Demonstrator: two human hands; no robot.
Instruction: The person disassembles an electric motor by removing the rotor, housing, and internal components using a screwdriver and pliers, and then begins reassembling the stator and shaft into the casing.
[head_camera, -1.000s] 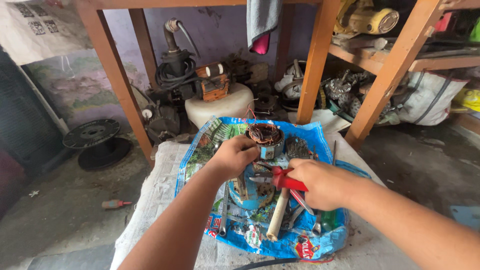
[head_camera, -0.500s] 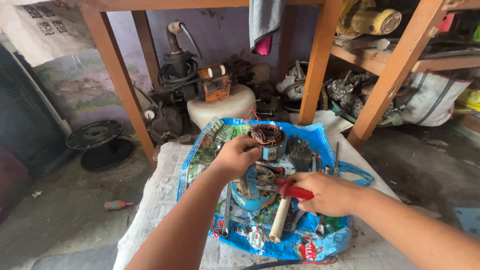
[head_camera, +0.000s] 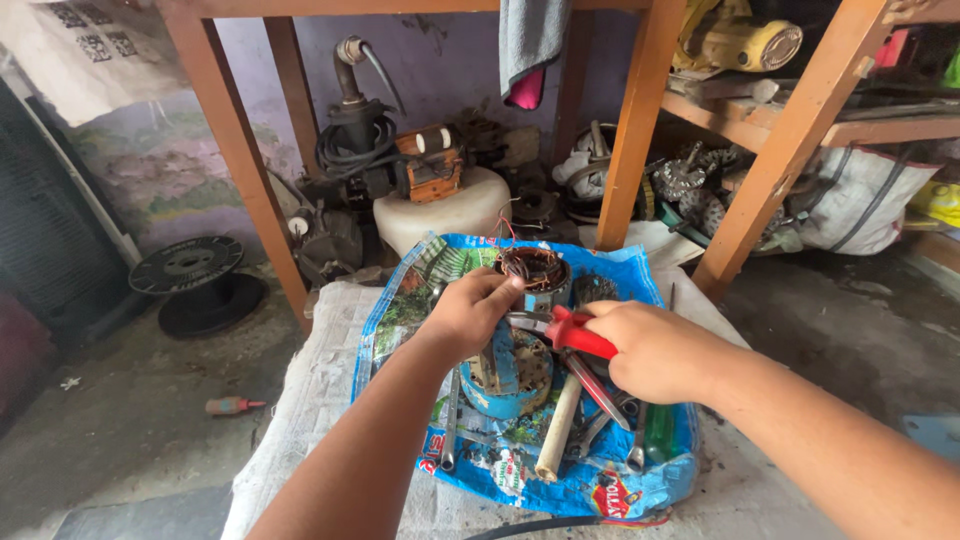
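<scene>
Red-handled pliers (head_camera: 578, 335), gripped in the closed right hand (head_camera: 655, 350), have edged closer to the copper-wound stator (head_camera: 532, 270) that the left hand (head_camera: 468, 312) keeps pinching.

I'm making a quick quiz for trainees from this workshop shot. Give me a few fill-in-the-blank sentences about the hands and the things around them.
1. The right hand grips a tool with ____ handles.
2. The left hand rests by a coil of copper wire above a ____ round housing.
3. The tools lie on a printed ____ sack.
4. A pale wooden handle lies ____ the two forearms.

Missing words: red; blue; blue; between
</scene>
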